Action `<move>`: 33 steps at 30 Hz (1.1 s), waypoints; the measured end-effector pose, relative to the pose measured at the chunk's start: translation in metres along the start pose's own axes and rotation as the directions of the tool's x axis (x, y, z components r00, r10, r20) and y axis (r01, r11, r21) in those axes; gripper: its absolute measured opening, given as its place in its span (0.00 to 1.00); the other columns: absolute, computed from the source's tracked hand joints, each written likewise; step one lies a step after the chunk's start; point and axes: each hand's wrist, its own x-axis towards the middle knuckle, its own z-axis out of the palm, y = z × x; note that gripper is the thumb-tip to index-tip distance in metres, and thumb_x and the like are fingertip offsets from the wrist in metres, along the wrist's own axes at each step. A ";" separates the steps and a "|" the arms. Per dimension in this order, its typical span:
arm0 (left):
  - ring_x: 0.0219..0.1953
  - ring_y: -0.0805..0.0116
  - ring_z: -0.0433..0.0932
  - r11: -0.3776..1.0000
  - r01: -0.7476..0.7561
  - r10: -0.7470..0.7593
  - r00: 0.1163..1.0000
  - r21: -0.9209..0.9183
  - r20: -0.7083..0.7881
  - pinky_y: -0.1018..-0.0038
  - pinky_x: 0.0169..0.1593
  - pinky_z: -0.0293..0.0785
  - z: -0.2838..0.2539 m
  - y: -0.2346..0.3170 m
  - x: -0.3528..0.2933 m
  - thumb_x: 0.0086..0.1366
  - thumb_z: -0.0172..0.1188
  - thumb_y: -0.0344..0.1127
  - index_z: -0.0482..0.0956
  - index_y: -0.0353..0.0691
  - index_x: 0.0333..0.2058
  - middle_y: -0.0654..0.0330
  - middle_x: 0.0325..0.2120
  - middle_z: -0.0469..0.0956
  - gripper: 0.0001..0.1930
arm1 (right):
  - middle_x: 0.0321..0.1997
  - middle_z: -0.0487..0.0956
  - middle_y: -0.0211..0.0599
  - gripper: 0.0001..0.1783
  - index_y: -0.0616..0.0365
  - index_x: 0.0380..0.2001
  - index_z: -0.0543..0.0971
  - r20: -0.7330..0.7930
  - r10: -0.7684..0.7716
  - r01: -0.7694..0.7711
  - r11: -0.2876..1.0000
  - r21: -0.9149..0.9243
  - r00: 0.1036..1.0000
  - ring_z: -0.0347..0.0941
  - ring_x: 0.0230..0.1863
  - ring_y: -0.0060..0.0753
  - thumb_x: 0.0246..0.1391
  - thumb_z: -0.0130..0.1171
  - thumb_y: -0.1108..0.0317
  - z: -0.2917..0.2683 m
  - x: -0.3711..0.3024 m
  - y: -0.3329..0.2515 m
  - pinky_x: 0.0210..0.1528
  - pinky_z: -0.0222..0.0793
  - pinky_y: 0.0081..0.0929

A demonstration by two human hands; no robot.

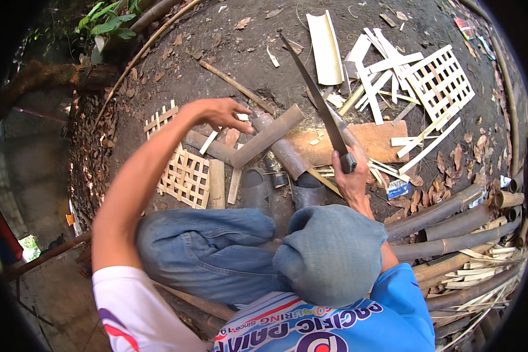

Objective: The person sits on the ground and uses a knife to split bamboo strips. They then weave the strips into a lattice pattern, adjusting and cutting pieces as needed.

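A long hand saw (321,105) is gripped by my right hand (353,177), closed round its dark handle, with the blade pointing up and away to the left. My left hand (222,114) hangs with fingers apart and holds nothing. Just to its right, a short bamboo piece (270,136) rests crosswise over a darker bamboo length (287,154). Both lie in front of my shoes (255,190). Beside them is a flat brown wooden board (369,142).
At far right lie a woven bamboo lattice (442,82), loose pale strips (375,82) and a split bamboo half (325,50). Another lattice (185,176) is at left. Bamboo poles (446,226) are heaped on the right. A blue packet (398,189) lies near my right hand.
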 end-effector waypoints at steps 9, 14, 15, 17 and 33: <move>0.65 0.41 0.66 0.964 0.058 -0.196 0.817 -0.261 -0.542 0.56 0.66 0.65 0.138 0.032 0.090 0.53 0.69 0.67 0.69 0.48 0.66 0.35 0.60 0.68 0.47 | 0.28 0.72 0.40 0.16 0.56 0.47 0.83 -0.030 -0.099 0.095 0.991 -0.091 0.995 0.74 0.26 0.39 0.56 0.66 0.66 -0.020 -0.029 0.013 0.28 0.71 0.35; 0.56 0.44 0.71 0.879 -0.162 -0.280 0.588 -0.450 -0.759 0.56 0.59 0.70 0.177 0.011 0.116 0.54 0.72 0.61 0.79 0.38 0.58 0.42 0.51 0.67 0.40 | 0.29 0.72 0.40 0.17 0.54 0.49 0.83 -0.009 -0.123 0.122 0.987 -0.106 0.992 0.75 0.27 0.39 0.55 0.67 0.67 -0.015 -0.028 0.009 0.30 0.71 0.34; 0.54 0.45 0.71 0.896 -0.177 -0.246 0.566 -0.407 -0.787 0.57 0.58 0.71 0.179 0.012 0.117 0.54 0.72 0.61 0.79 0.38 0.58 0.43 0.50 0.66 0.39 | 0.29 0.72 0.39 0.17 0.53 0.49 0.83 0.004 -0.128 0.128 0.984 -0.126 0.992 0.75 0.27 0.39 0.55 0.67 0.67 -0.014 -0.029 0.007 0.30 0.71 0.34; 0.54 0.44 0.72 0.892 -0.173 -0.266 0.546 -0.417 -0.795 0.56 0.57 0.72 0.182 0.008 0.114 0.55 0.71 0.60 0.79 0.39 0.58 0.43 0.50 0.66 0.38 | 0.29 0.70 0.38 0.21 0.47 0.51 0.83 0.029 -0.115 0.118 0.983 -0.138 0.993 0.73 0.28 0.37 0.53 0.69 0.68 -0.007 -0.032 0.001 0.31 0.70 0.34; 0.47 0.41 0.73 0.875 -0.227 -0.297 0.444 -0.427 -0.845 0.50 0.50 0.72 0.215 0.023 0.113 0.62 0.64 0.64 0.55 0.63 0.73 0.40 0.46 0.70 0.45 | 0.27 0.66 0.35 0.17 0.57 0.45 0.84 0.141 -0.110 0.150 0.939 -0.311 0.984 0.65 0.27 0.32 0.49 0.71 0.75 0.001 -0.032 -0.028 0.33 0.65 0.31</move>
